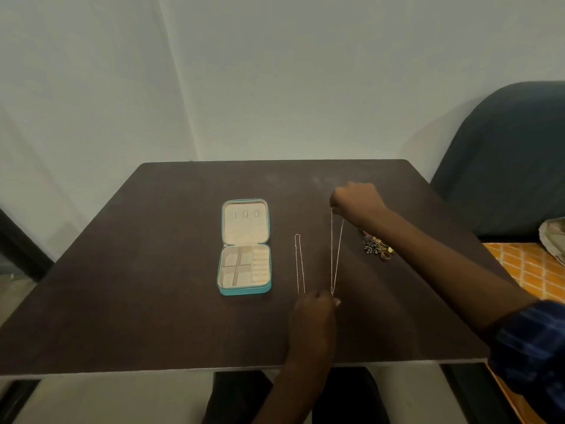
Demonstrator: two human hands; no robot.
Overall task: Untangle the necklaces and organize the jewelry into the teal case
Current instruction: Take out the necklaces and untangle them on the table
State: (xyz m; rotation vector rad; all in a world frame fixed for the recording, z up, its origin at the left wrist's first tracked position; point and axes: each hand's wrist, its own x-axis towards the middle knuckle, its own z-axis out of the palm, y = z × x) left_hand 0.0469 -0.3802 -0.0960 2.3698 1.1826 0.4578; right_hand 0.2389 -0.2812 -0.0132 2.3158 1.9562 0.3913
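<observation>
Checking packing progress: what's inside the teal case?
The open teal case shows only beige lining: three lid tabs, bare dividers and ring rolls. No jewelry visible; nothing covers the interior.

Dim, even indoor light with a greenish-grey cast; source not visible. Wall brightest, grading darker toward the left edge. Dark table shows a faint pale sheen near its far edge, no hard glare. Shadows soft and weak. Wide-angle bowing at frame edges. Overall soft, slightly smeared detail; thin chains barely resolved.
</observation>
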